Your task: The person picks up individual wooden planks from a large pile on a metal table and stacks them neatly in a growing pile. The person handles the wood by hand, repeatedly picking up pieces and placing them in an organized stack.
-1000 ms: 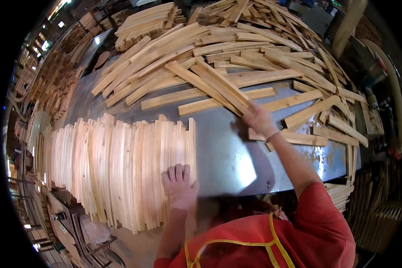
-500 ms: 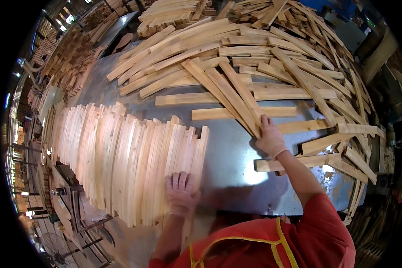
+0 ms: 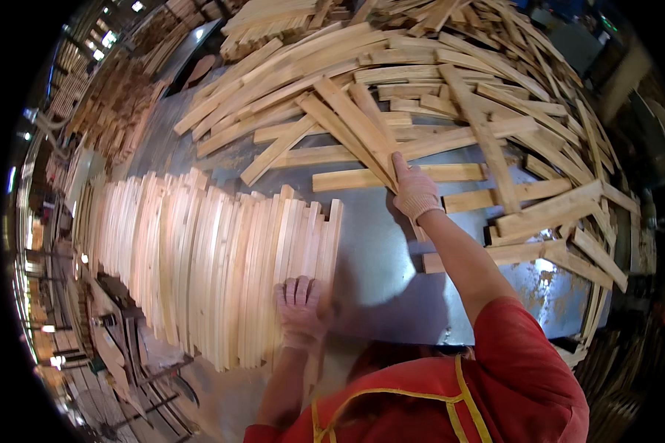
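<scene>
I've got the right hand (image 3: 417, 190) closed on angled wooden slats (image 3: 353, 120) over the worktop (image 3: 373, 247), seemingly more than one; my left hand (image 3: 301, 314) rests, fingers loosely extended, on packed strips (image 3: 199, 269); beyond, loose boards (image 3: 480, 140) lie crisscrossed.

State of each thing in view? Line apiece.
Row of pale narrow wooden strips: packed side by side, ends uneven.
Left hand in pale glove: palm down on row's right part.
Fanned tan wooden strips: near ends together.
Right hand in pale glove: at those near ends, grasp partly hidden.
Loose tan wooden strips: scattered, many crossing.
Grey metal table: partly covered, dusty at right.
Rear stack of tan wooden strips: layered.
</scene>
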Action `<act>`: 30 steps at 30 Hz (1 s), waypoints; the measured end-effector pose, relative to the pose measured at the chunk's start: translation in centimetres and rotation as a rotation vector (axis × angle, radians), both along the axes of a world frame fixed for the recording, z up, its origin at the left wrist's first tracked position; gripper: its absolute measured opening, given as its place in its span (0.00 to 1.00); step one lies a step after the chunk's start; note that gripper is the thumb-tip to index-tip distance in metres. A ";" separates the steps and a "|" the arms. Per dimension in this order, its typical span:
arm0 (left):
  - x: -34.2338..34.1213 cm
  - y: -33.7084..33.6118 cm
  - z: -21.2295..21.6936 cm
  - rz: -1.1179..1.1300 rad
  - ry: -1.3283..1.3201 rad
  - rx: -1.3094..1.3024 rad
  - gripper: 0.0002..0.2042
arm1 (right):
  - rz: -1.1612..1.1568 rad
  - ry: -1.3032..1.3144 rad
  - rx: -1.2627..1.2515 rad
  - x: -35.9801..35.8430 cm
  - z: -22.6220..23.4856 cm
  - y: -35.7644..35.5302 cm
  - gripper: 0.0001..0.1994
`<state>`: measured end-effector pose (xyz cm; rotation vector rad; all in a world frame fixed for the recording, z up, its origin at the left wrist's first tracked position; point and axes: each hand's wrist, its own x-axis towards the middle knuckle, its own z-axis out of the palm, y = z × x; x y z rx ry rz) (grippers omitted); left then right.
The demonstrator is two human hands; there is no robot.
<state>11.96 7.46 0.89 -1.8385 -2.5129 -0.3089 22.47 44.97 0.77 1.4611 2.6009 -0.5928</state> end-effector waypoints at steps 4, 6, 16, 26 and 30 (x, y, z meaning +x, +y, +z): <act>0.2 -1.1 -0.1 -0.004 0.002 0.011 0.33 | -0.097 0.225 -0.326 2.8 3.9 -3.2 0.52; 0.6 -1.5 0.0 0.022 0.068 -0.022 0.35 | -0.128 0.596 -0.555 6.7 2.7 -7.8 0.57; 1.8 -0.8 -2.0 0.121 -0.085 -0.246 0.43 | 0.494 0.071 -0.782 9.7 -1.2 -32.8 0.50; 5.0 -0.5 -3.4 0.201 0.136 -0.362 0.51 | 0.240 -0.041 0.359 20.7 -2.3 -13.0 0.35; 4.2 0.1 -2.9 0.211 0.108 -0.437 0.51 | 0.367 -0.141 0.330 22.6 -2.3 -10.4 0.40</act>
